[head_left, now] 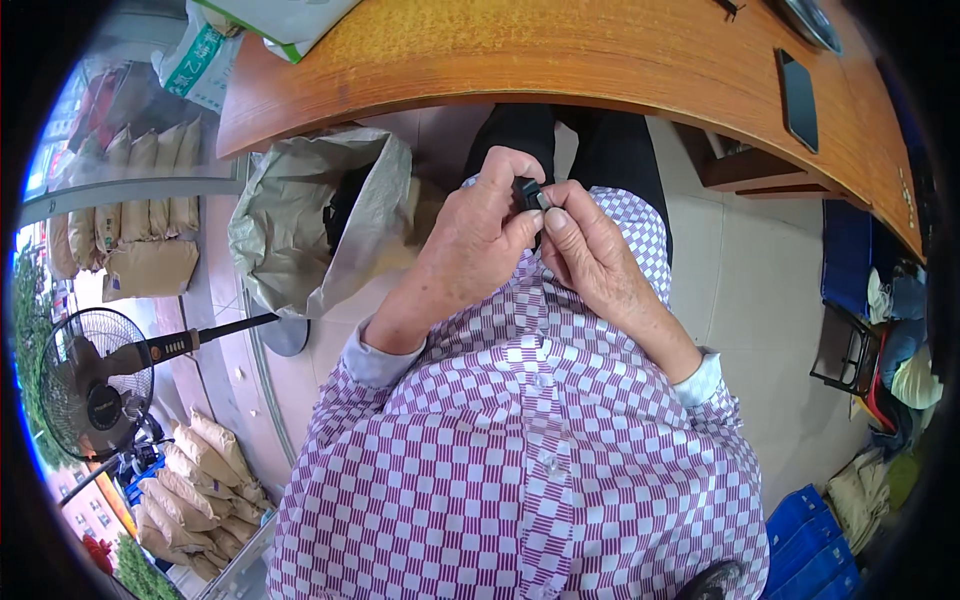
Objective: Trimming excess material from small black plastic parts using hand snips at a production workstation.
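Observation:
In front of my lap, both hands meet at a small black part (528, 191), which looks like plastic with a paler grey bit at its right end. My left hand (466, 240) grips it between the curled fingers and thumb. The thumb and forefinger of my right hand (598, 255) pinch at its right end; fingertips cover much of that side, so its exact kind is unclear. To the left of my left hand a whitish woven sack (285, 240) gapes, with black items (345, 205) inside.
A wooden desk (480, 60) curves across the top, bearing a dark phone (797, 100) at right and a white-green bag (205, 62) at left. A standing fan (100, 395) is on the left, near stacked sacks (190, 490). Blue folded material (812, 545) lies lower right.

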The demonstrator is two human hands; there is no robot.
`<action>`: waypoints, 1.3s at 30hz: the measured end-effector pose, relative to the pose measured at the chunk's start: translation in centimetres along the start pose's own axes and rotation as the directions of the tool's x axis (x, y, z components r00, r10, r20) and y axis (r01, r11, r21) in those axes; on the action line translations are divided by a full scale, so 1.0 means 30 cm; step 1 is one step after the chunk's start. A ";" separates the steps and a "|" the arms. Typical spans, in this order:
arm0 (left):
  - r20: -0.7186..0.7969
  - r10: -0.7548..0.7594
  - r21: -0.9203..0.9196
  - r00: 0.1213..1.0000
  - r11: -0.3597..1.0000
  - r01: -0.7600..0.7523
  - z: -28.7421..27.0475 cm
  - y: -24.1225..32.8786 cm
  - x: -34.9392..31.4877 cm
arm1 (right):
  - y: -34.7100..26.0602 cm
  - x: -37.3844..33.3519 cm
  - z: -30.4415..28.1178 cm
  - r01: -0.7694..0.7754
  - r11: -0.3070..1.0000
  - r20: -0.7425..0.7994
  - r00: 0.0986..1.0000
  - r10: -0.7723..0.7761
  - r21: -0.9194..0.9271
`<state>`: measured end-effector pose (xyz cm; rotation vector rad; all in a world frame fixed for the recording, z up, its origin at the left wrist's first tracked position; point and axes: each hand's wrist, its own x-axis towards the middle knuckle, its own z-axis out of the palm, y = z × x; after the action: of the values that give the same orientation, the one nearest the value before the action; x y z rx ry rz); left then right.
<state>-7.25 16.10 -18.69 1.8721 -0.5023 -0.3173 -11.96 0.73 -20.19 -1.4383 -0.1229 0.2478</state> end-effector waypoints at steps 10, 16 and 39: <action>0.030 0.049 0.096 0.998 0.994 -0.052 -0.014 0.030 -0.009 | -0.005 -0.012 0.002 -0.025 0.993 -0.003 1.000 0.024 -0.111; -0.021 0.090 -0.011 0.996 0.996 -0.090 0.002 -0.014 -0.006 | 0.004 0.000 0.007 0.006 0.995 0.003 1.000 -0.006 -0.099; 0.363 0.040 -0.833 0.931 0.462 0.305 -0.052 0.032 -0.020 | -0.007 0.026 -0.062 -0.025 0.936 0.101 0.995 -0.012 0.351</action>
<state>-7.26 17.38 -17.26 0.7945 -0.2979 -0.8482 -10.76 -0.90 -20.27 -1.0689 -0.1486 0.3312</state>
